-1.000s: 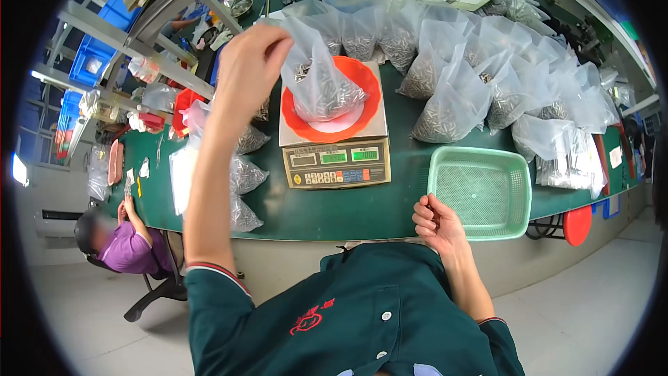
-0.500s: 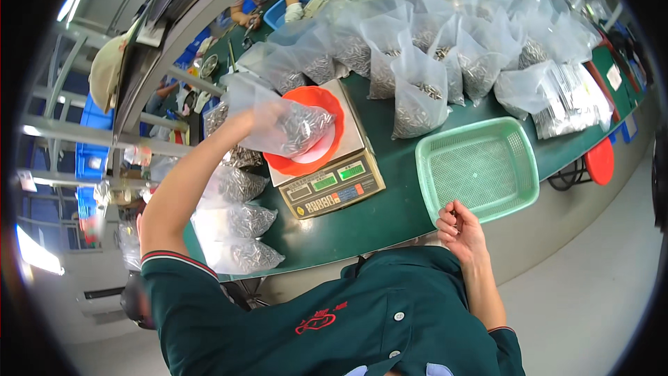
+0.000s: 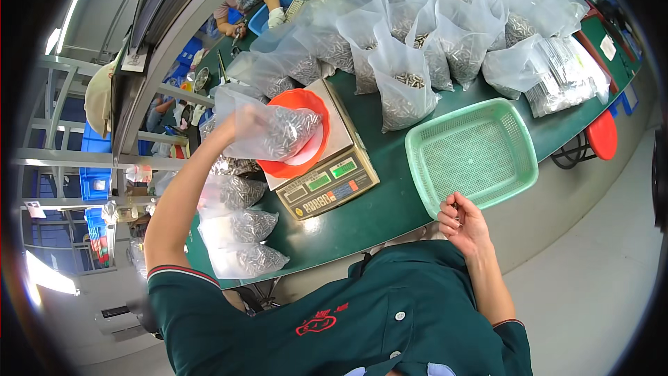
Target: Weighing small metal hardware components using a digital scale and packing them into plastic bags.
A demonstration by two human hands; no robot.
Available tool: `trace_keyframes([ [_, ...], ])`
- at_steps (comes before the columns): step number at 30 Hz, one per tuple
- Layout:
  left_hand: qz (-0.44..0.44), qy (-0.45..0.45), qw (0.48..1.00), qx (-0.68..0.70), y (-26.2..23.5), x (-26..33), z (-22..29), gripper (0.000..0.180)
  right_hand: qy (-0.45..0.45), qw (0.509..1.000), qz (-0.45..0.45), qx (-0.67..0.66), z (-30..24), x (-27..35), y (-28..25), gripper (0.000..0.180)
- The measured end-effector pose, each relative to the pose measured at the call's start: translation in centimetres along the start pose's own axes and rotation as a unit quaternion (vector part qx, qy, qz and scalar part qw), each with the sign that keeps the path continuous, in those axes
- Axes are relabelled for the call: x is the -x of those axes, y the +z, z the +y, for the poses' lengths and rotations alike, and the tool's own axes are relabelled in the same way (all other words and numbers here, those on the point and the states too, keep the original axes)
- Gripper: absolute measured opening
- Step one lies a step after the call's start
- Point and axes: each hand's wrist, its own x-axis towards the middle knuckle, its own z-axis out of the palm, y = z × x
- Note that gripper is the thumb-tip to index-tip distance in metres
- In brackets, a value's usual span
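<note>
Overhead view of my workstation. My left hand (image 3: 240, 120) is raised over the left part of the green tabletop (image 3: 390, 202), fingers closed on the upper part of a clear plastic bag (image 3: 275, 132) of small metal parts. The bag lies tilted, its filled end over the orange bowl (image 3: 306, 101) that sits on the platform of the digital scale (image 3: 327, 181); whether the bag touches the bowl I cannot tell. My right hand (image 3: 463, 223) sits at the near rim of the green mesh basket (image 3: 473, 150), fingers curled loosely inward; what it pinches, if anything, is too small to tell. Three filled bags (image 3: 240, 226) lie stacked left of the scale, just beside my left forearm. Behind the scale and basket stands a crowd of open-topped bags of parts (image 3: 417, 49). A red stool (image 3: 602, 136) shows beyond the tabletop's right edge.
</note>
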Motion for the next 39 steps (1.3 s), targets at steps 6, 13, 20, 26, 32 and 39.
trace_keyframes([
  [6, 0.186, -0.064, 0.963, -0.185, -5.6, 7.5, 7.1, 0.009, 0.007, 0.999, 0.02, 0.03, -1.0, 0.3, 0.5, 0.023],
  [13, 0.232, 0.116, 0.96, 0.11, 3.6, 8.9, 25.0, 0.014, 0.061, 0.991, 0.059, 0.108, -0.4, -0.5, 3.4, 0.03],
  [20, 0.241, 0.159, 0.943, 0.167, 17.2, 2.8, 33.3, 0.019, 0.15, 0.971, 0.164, 0.086, 0.9, -2.5, 0.6, 0.027],
  [26, 0.333, 0.118, 0.908, 0.227, 17.0, 4.5, 32.2, 0.023, 0.143, 0.976, 0.139, 0.083, -1.1, -3.4, 0.2, 0.024],
  [32, 0.326, -0.003, 0.921, 0.214, 19.5, 6.5, 29.9, 0.021, 0.038, 0.966, 0.201, 0.157, -3.5, -4.6, 0.2, 0.025],
  [39, 0.334, -0.045, 0.91, 0.242, 21.7, 7.3, 28.6, 0.019, -0.049, 0.959, 0.216, 0.179, -5.7, -5.8, -1.3, 0.025],
])
